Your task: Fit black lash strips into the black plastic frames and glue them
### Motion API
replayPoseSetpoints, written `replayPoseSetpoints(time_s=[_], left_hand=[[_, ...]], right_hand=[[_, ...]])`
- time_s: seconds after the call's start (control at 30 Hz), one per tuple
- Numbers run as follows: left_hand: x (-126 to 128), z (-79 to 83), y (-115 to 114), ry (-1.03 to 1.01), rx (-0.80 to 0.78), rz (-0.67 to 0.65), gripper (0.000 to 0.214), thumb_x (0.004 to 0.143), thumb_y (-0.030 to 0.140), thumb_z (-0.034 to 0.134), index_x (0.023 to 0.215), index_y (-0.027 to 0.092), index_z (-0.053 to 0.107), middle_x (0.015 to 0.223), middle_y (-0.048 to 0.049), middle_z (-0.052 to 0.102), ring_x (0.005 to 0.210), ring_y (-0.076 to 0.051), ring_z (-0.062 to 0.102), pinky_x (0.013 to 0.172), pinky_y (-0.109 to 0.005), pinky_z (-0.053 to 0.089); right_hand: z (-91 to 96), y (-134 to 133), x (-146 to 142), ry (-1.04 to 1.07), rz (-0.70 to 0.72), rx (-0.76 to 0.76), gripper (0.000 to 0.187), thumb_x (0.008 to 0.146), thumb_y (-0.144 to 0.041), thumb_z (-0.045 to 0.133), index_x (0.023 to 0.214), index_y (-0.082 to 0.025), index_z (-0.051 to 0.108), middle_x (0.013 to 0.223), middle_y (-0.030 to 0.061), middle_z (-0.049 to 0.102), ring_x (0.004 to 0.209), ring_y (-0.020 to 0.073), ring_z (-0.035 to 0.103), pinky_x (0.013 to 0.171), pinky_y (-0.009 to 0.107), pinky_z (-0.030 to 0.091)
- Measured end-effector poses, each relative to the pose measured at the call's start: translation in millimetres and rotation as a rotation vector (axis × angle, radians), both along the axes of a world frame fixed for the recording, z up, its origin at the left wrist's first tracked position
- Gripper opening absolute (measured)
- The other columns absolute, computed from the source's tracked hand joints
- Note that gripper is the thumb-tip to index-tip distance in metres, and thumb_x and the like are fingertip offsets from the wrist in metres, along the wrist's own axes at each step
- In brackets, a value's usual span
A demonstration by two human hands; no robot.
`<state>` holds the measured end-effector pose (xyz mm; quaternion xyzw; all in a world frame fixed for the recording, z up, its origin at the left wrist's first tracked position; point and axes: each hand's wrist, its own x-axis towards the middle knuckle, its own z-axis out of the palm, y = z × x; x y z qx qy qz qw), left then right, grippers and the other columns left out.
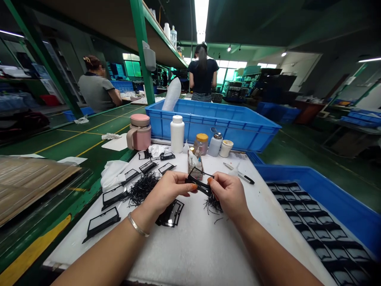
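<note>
My left hand (168, 190) and my right hand (228, 192) both pinch a small black plastic frame (199, 178), held just above the white work mat (196, 246). Fingers of both hands are closed on its edges. A silver bracelet circles my left wrist. Under my hands lie a stack of black frames (171, 214) and a small heap of black plastic trimmings (213, 204). A larger pile of trimmings (143, 188) sits left of my left hand. Several more black frames (102, 220) lie along the mat's left side.
A blue bin (333, 194) at right holds rows of black frames. A large blue crate (214, 121) stands behind bottles, a pink mug (139, 132), a white bottle (177, 134) and a pen (239, 173). Two people work beyond, one seated left, one standing.
</note>
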<state>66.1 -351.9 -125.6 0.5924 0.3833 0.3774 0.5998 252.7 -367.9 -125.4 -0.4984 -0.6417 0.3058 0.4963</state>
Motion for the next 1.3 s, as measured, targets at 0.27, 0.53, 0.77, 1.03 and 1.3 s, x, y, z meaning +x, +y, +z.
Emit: replayPoseSetpoints(time_s=[0.27,0.53,0.77,1.03,1.3], left_hand=[[1.2,2.4,-1.9,0.025,-0.015,-0.023,0.021,0.076,0.03,0.069,0.088,0.013,0.073,0.083,-0.0111,0.073,0.082,-0.021,0.066,0.067,-0.026,0.048],[-0.8,-2.2,0.7,-0.004,0.037,-0.008,0.019,0.077,0.029,0.069,0.088,0.014,0.074,0.081,-0.0088,0.073,0.077,-0.018,0.066,0.065,-0.024,0.047],[-0.6,-3.0,2.0,-0.017,0.001,0.011,0.019,0.075,0.03,0.071,0.083,0.013,0.074,0.078,-0.008,0.073,0.071,-0.016,0.064,0.063,-0.022,0.046],[-3.7,-0.6,2.4,-0.107,-0.064,0.113,0.023,0.076,0.034,0.073,0.081,0.012,0.072,0.085,-0.0103,0.073,0.075,-0.015,0.065,0.064,-0.02,0.048],[-5.1,1.3,3.7,-0.164,-0.1,0.137,0.021,0.076,0.032,0.073,0.08,0.012,0.07,0.082,-0.0083,0.072,0.077,-0.015,0.066,0.067,-0.022,0.051]], right_hand=[[-0.6,-0.6,0.3,-0.044,0.004,0.031,0.033,0.079,-0.032,0.054,0.051,-0.019,0.041,0.043,-0.0051,0.038,0.042,0.0088,0.031,0.042,0.023,0.023],[-0.7,4.7,2.3,-0.04,0.055,0.005,0.034,0.083,-0.033,0.054,0.053,-0.019,0.044,0.044,-0.0045,0.043,0.043,0.0097,0.037,0.044,0.023,0.027],[-1.8,4.4,0.9,0.039,0.112,-0.007,0.036,0.086,-0.037,0.057,0.056,-0.018,0.05,0.044,-0.0043,0.047,0.041,0.0089,0.041,0.043,0.021,0.031],[11.3,28.9,56.1,0.378,-0.354,0.253,0.015,0.077,-0.029,0.066,0.087,-0.018,0.067,0.077,0.0022,0.062,0.068,0.0137,0.058,0.051,0.02,0.044],[-11.1,58.7,96.9,-0.222,-0.341,-0.07,0.056,0.062,-0.033,0.071,0.114,-0.016,0.06,0.106,0.0112,0.067,0.095,0.0248,0.064,0.066,0.03,0.052]])
